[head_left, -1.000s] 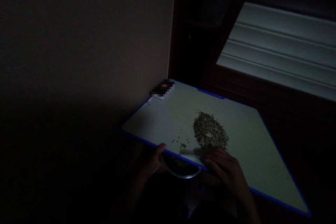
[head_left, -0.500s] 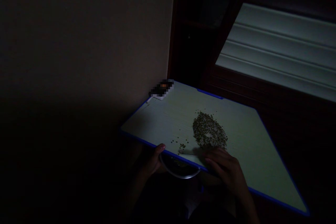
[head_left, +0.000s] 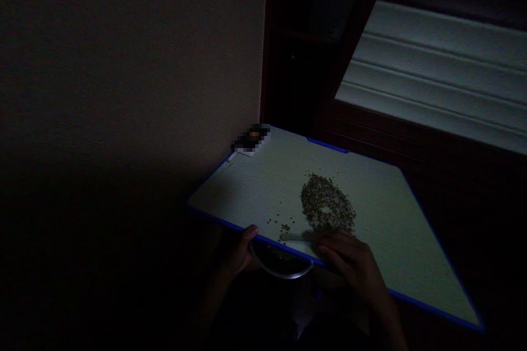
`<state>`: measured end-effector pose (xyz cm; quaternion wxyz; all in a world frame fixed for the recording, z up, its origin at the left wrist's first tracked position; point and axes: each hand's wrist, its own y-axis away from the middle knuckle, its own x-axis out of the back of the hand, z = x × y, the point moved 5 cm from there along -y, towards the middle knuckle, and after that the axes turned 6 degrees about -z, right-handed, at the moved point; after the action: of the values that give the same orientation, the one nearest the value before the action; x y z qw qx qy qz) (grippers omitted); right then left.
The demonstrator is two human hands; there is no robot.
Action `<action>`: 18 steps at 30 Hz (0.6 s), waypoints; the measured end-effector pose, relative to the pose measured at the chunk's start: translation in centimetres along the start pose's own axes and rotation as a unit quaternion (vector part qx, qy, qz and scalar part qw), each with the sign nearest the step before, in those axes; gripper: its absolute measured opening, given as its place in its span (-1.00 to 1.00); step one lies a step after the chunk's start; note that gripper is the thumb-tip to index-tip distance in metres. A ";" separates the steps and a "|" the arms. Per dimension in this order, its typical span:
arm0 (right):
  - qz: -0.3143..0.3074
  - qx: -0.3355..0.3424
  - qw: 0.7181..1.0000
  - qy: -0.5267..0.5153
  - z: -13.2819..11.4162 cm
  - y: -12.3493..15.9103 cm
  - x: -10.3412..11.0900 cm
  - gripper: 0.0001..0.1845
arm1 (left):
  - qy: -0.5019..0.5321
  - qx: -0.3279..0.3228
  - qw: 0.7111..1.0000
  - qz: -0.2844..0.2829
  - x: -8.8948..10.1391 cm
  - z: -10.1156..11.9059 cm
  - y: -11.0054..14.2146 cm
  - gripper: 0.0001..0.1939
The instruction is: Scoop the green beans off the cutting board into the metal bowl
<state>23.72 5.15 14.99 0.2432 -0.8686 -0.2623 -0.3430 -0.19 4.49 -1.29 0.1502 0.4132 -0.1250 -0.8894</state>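
On a white board (head_left: 373,197) with a blue rim lies a heap of small brown-green seeds or grains (head_left: 325,203), with several loose ones to its left. At the near edge, my left hand (head_left: 244,252) has its thumb over the rim; its fingers are below, against a round metal-rimmed bowl (head_left: 284,275), partly hidden under the board. Inside the bowl some contents show dimly. My right hand (head_left: 349,258) rests low over the board beside the heap, fingers closed on a thin pale flat tool (head_left: 298,237) that points left, near the loose grains. Its exact kind is unclear.
A phone-like device (head_left: 251,142), its screen blurred out, stands at the board's far left corner by the wall (head_left: 164,66). Dark wooden furniture (head_left: 362,126) with pale slatted panels (head_left: 436,71) is behind the board. The room is very dim.
The whole view has shifted slightly to the left and up. Both hands, the tool and the grains keep nearly the same places on the board.
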 end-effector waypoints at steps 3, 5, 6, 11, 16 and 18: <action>-0.003 0.005 1.000 0.001 0.1 0.0 -0.1 -0.82 | -0.009 -0.030 1.000 0.007 0.1 0.2 -0.1 -0.27; -0.007 0.007 1.000 -0.005 0.0 0.0 -0.1 -0.83 | -0.014 -0.036 0.999 0.013 0.3 0.2 -0.1 -0.29; -0.008 0.004 1.000 -0.009 0.0 0.0 -0.1 -0.83 | -0.018 -0.036 0.999 0.018 0.4 0.3 -0.1 -0.30; 0.007 -0.031 0.999 -0.017 0.4 0.3 -0.1 -0.82 | -0.021 -0.054 0.998 0.016 0.5 0.4 -0.2 -0.35; 0.049 -0.122 0.991 -0.035 1.9 1.1 -0.2 -0.78 | -0.013 -0.047 0.999 0.003 0.4 0.4 -0.3 -0.33; 0.052 -0.145 0.987 -0.052 2.3 1.3 -0.3 -0.75 | -0.004 -0.031 0.999 -0.009 0.3 0.2 -0.3 -0.33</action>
<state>25.45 5.46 12.94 0.1181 -0.9237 -0.1764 -0.3191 -0.56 4.67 -1.52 0.1548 0.4057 -0.0944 -0.8958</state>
